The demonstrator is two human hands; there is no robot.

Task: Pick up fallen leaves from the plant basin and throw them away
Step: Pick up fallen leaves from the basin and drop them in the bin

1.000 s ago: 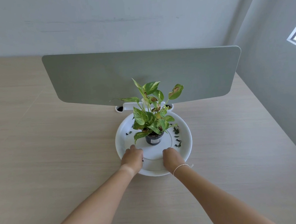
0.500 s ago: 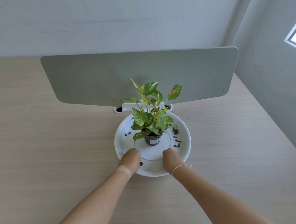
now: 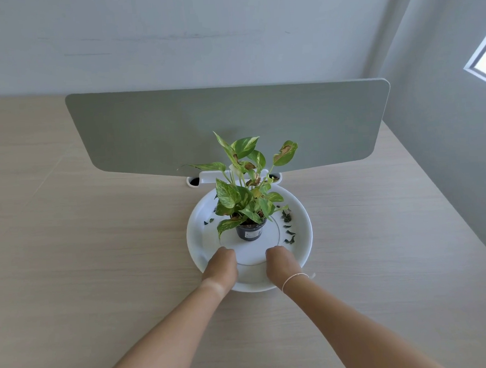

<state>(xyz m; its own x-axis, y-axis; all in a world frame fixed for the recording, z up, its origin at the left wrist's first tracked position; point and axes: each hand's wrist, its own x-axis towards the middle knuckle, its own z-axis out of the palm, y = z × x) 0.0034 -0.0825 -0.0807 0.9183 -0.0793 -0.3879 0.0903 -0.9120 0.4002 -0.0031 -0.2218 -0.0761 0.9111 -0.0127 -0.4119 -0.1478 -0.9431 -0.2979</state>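
- Leaves (image 3: 287,218): dark scraps in white basin (image 3: 304,245), most just beyond & to the outer side of the right fingers; a couple (image 3: 209,221) beyond the left ones, past the pot (image 3: 251,231).
- Left hand (image 3: 220,267) & right hand (image 3: 281,264) both rest on near part of basin, knuckles up, fingers curled under; can't tell if pinching anything.
- Plant (image 3: 245,189) upright, mid-basin, directly ahead btwn both hands; worktop (image 3: 99,278) bare around.
- Step (my read): gathering, early; most scraps not yet picked.
- Next: right fingers reach fwd to the cluster, fine pinch, avoid brushing live foliage. No bin in view; need to find one.
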